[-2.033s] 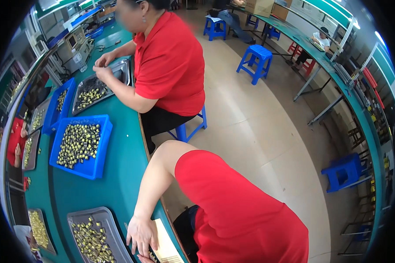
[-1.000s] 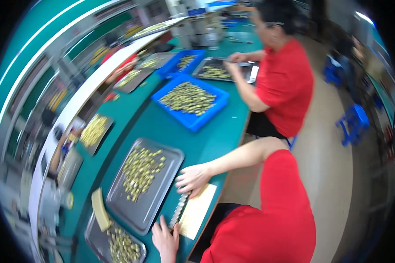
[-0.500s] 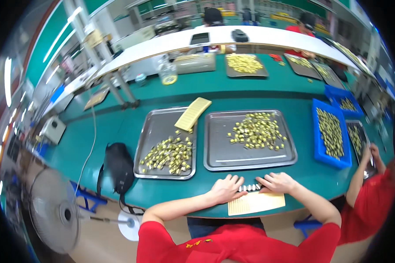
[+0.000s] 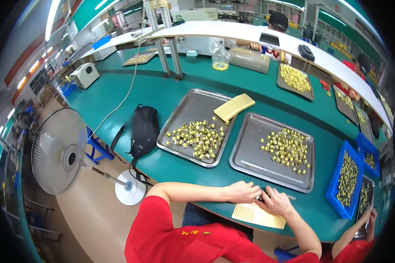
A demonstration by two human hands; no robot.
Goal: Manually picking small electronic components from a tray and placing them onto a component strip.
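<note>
Green table (image 4: 197,176) | dark parts (image 4: 262,198) between left hand (image 4: 242,192) and right hand (image 4: 277,202)

Red shirt (image 4: 184,250) — short sleeves (image 4: 150,221), yellow marking (image 4: 190,232)

We can read no text, label, number or sign here. We see a short row of small yellow marks (image 4: 190,232) across the chest of the camera wearer's red shirt (image 4: 180,245), and at this size we cannot make out what they spell.
</note>
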